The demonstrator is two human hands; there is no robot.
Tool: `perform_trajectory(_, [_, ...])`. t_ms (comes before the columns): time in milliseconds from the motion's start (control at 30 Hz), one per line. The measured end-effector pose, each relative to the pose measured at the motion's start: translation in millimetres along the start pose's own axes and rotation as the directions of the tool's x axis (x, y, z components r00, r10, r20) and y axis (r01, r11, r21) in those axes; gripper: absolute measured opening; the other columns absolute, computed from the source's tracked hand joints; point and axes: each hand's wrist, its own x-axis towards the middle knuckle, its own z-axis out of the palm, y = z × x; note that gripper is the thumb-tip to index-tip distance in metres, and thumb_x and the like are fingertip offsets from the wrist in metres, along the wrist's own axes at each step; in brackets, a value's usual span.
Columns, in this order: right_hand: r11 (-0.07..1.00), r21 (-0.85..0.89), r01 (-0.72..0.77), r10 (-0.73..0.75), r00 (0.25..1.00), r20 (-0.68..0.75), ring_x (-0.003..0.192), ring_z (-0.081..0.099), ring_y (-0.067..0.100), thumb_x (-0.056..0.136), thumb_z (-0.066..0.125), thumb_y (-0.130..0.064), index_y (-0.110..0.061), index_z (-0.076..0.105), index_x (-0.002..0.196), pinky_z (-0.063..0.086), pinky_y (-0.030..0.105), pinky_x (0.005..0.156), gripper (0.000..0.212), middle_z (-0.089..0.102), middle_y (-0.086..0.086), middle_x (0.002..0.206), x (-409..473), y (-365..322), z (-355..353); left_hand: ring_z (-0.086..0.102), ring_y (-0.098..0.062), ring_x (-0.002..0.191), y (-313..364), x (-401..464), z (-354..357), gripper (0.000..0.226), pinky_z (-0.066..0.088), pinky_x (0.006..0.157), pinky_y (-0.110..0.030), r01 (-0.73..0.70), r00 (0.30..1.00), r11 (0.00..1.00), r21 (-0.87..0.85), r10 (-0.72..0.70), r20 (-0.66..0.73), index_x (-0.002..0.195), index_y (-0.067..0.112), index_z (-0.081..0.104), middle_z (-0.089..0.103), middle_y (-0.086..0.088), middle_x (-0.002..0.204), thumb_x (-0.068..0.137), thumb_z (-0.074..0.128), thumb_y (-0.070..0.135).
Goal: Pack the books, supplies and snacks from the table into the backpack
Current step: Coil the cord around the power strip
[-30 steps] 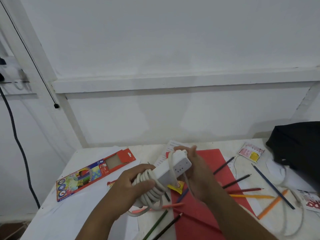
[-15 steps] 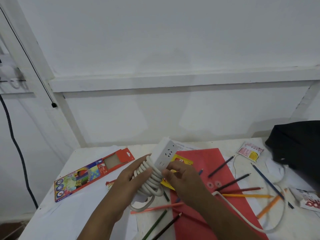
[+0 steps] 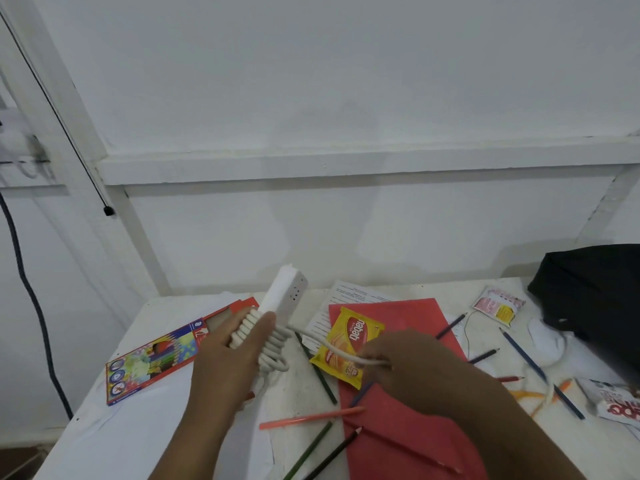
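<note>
Power strip [image 3: 285,292], white, tilted upright above the table's [image 3: 166,441] left half; we note our left hand [image 3: 232,358] wrapped round its lower end, over the coiled cord [image 3: 268,344]. Right hand [image 3: 408,368] pinches the loose cord run, drawn taut to the right, over a yellow snack packet [image 3: 349,344] lying on a red folder [image 3: 408,420]. Black backpack [image 3: 595,289] at far right edge; coloured pencils [image 3: 311,418] scattered; pencil box [image 3: 156,358] left of the strip
</note>
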Motion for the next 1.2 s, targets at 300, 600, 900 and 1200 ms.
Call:
perform_trajectory(300, [0.866,0.337,0.368,-0.113,0.802,-0.587,0.089,0.063,0.009,0.085,0.069,0.004,-0.025,0.078,0.088,0.044,0.014,0.077,0.030,0.064,-0.010,0.089,20,4,-31,0.070,-0.006,0.091,8,-15,2,0.031,0.054,0.071,-0.015,-0.274,0.854,0.953,0.132,0.178,0.488,0.100,0.042,0.073,0.074,0.016,0.097,0.072,0.080,0.053])
perform_trajectory(600, [0.281,0.937,0.206,0.050,0.972,-0.229,0.102,0.069,0.024,0.095,0.042,-0.046,-0.016,0.078,0.103,0.055,0.040,0.087,0.047,0.075,0.010,0.103,20,-9,10,0.071,-0.010,0.095,11,-18,5,0.035,0.054,0.075,-0.017,-0.237,0.816,0.971,-0.040,0.221,0.535,0.101,0.040,0.075,0.075,0.007,0.104,0.068,0.071,0.052])
perform_trajectory(900, [0.525,0.823,0.215,0.024,0.963,-0.267,0.063,0.062,0.006,0.089,0.058,-0.044,-0.020,0.069,0.103,0.049,0.021,0.060,0.029,0.070,-0.009,0.077,13,-16,27,0.072,-0.010,0.090,5,-17,17,0.028,0.053,0.070,-0.013,-0.099,0.915,0.985,-0.138,0.145,0.377,0.100,0.035,0.076,0.076,0.006,0.100,0.073,0.071,0.043])
perform_trajectory(1200, [0.721,0.661,0.207,-0.012,0.958,-0.287,0.077,0.064,0.001,0.086,0.055,-0.061,-0.043,0.068,0.101,0.048,0.014,0.067,0.026,0.070,-0.019,0.092,18,-10,36,0.068,-0.009,0.105,3,-14,16,0.034,0.055,0.085,-0.022,-0.135,0.850,0.991,-0.005,0.119,0.514,0.126,0.042,0.063,0.071,0.013,0.117,0.092,0.060,0.046])
